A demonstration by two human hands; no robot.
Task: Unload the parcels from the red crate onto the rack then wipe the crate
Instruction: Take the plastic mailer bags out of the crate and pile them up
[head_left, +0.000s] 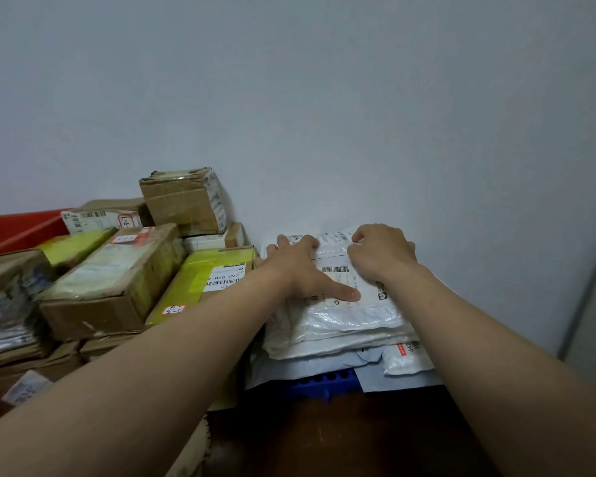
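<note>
Forearms (172, 359) are extended to the white mailer (351, 306), laid atop the bag stack (324, 344); left hand (300, 266) pressed flat, spread; right hand (381, 253) curled, grip unconfirmed; slick overhanging stack may be tipped forward.

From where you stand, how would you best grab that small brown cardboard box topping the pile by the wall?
Probably by its two side faces, coming from the front. The small brown cardboard box sits topmost and tilted, with both sides exposed, and the wall is close behind it.
</note>
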